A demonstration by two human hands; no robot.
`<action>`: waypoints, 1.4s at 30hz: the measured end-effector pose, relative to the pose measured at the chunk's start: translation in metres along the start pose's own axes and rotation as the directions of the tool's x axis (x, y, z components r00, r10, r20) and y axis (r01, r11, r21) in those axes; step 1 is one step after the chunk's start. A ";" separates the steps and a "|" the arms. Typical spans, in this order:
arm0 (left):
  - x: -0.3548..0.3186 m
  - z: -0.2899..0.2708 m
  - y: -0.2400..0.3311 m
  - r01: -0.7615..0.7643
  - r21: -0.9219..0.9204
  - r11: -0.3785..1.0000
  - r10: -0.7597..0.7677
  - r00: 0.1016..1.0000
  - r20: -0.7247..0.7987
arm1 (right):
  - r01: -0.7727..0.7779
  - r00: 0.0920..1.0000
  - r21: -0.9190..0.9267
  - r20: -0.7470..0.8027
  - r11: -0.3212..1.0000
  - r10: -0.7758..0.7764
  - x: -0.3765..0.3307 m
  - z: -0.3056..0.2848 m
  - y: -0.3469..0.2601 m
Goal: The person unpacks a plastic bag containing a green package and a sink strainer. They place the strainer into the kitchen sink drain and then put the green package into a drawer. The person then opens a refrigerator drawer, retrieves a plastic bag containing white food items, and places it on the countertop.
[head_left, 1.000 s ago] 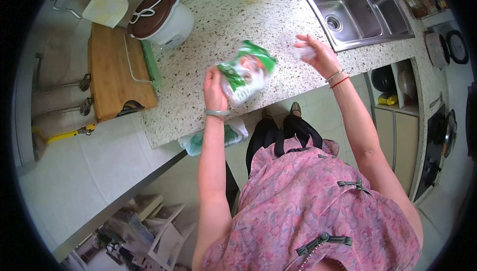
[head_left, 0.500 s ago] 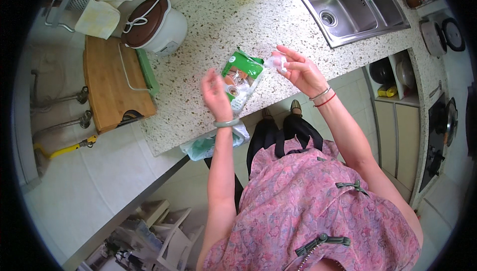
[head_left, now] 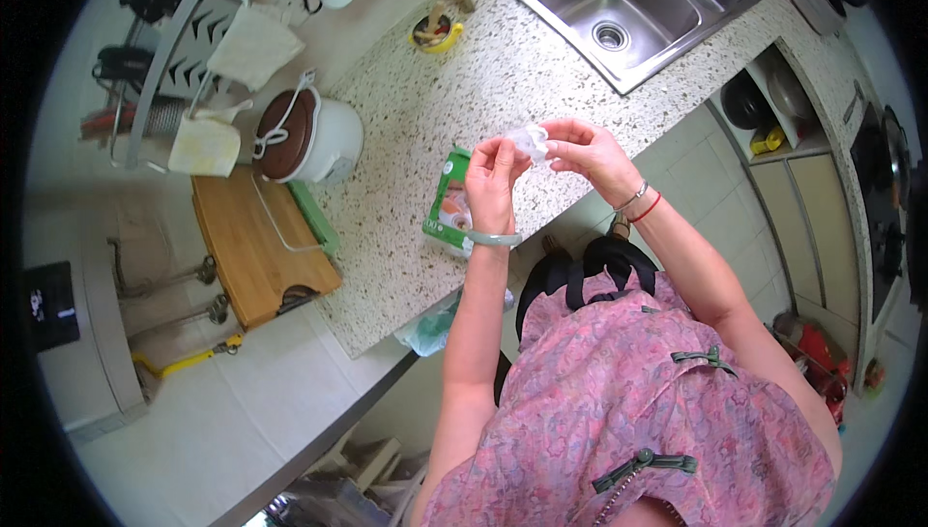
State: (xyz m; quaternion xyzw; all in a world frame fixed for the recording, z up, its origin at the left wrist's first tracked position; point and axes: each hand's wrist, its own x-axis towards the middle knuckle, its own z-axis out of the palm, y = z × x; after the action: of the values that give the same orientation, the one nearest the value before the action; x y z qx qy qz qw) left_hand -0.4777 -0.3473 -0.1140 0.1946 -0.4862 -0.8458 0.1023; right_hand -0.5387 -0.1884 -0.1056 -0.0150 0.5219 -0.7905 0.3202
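Observation:
A crumpled piece of thin translucent plastic [head_left: 529,143] hangs between my two hands above the counter; its exact kind does not show. The fingers of my left hand [head_left: 494,184] pinch its near left side. With thumb and fingers, my right hand [head_left: 596,161] grips its right side. Below and left of my left hand lies a green and white packet [head_left: 449,200] with a picture on its front. Part of the packet is hidden behind my left hand and wrist.
On the speckled counter [head_left: 396,121] stand a white cooker with a brown lid [head_left: 333,145] and a small yellow pot [head_left: 447,41]. A steel sink [head_left: 570,34] is set in at the far right. A wooden board [head_left: 256,256] leans at the left. A plastic bag [head_left: 430,329] hangs below the edge.
My left hand has moved right from beside the packet and now meets the plastic piece held in my right hand. The whole view has also shifted.

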 end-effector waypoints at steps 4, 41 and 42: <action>0.009 0.026 -0.014 -0.037 0.079 0.996 0.032 0.997 0.067 | 0.008 0.999 0.081 -0.052 0.997 -0.004 -0.007 -0.021 -0.017; 0.147 0.222 -0.152 0.041 0.252 0.967 -0.056 0.997 0.051 | 0.251 0.829 -0.306 -0.422 0.918 -0.368 0.088 -0.239 -0.087; 0.157 0.222 -0.159 -0.011 0.332 0.943 -0.011 0.998 0.064 | 0.235 0.829 -0.375 -0.404 0.897 -0.386 0.095 -0.241 -0.090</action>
State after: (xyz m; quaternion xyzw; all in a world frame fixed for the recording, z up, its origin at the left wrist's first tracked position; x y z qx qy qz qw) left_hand -0.7122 -0.1497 -0.1865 0.1814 -0.6246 -0.7578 0.0521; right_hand -0.7447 -0.0187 -0.1692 0.0409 0.6910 -0.7204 0.0436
